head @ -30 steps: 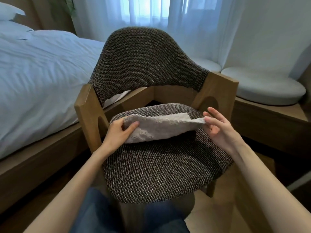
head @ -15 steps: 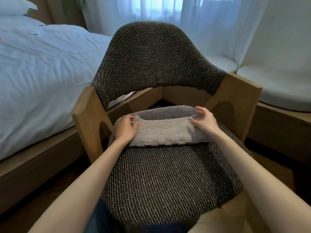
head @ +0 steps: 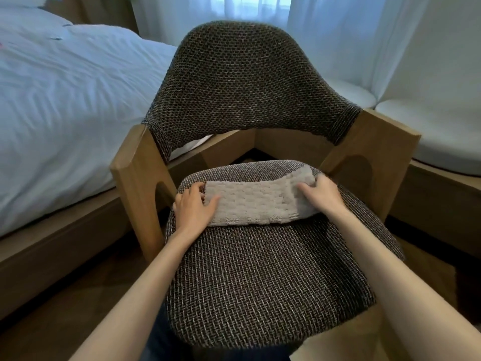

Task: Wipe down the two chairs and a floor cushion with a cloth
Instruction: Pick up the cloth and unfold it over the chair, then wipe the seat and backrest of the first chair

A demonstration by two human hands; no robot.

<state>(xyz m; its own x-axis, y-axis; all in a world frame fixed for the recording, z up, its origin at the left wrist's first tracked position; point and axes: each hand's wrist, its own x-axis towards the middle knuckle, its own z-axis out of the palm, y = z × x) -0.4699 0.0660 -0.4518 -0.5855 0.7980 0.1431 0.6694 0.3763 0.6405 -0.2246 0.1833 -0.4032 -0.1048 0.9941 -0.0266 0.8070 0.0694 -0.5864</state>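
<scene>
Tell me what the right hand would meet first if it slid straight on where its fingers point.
Probably the wooden rear rail below the backrest: the right hand, gripping the cloth, points up-left across the back edge of the seat. Depth is unclear.

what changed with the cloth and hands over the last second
The cloth came down: a second ago it hung stretched between the hands, now it lies flat on the chair, across the back of its seat. The left hand still holds its left end; the right hand, then pinching a corner, now curls over the right end. The chair stayed put.
</scene>
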